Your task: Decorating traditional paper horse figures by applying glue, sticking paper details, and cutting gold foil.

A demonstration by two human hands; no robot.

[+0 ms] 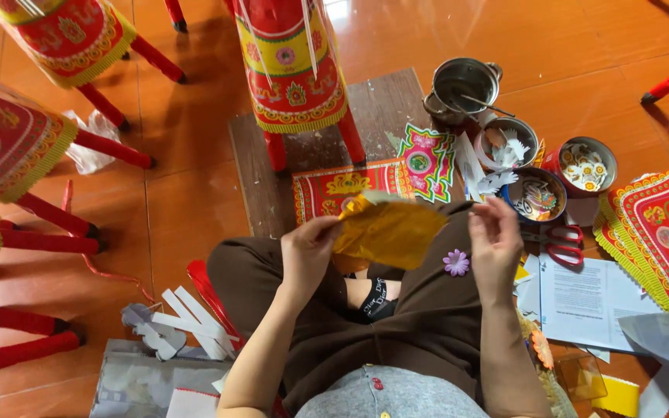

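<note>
My left hand (309, 249) pinches the left edge of a crinkled gold foil sheet (391, 228) held over my lap. My right hand (493, 232) is raised just past the sheet's right corner, fingers curled near its edge; whether they grip it is unclear. A small purple paper flower (456, 262) lies on my brown trouser leg between the hands. Beyond the foil, a red and yellow patterned paper panel (334, 188) lies flat on a brown mat (381, 108).
A red and yellow paper lantern on red legs (292, 70) stands on the mat; more lanterns (9, 139) line the left. A steel pot (464, 85), bowls of paper cutouts (586, 164), red scissors (555, 241), printed sheets (582, 298) and stacked red panels (660, 232) sit on the right.
</note>
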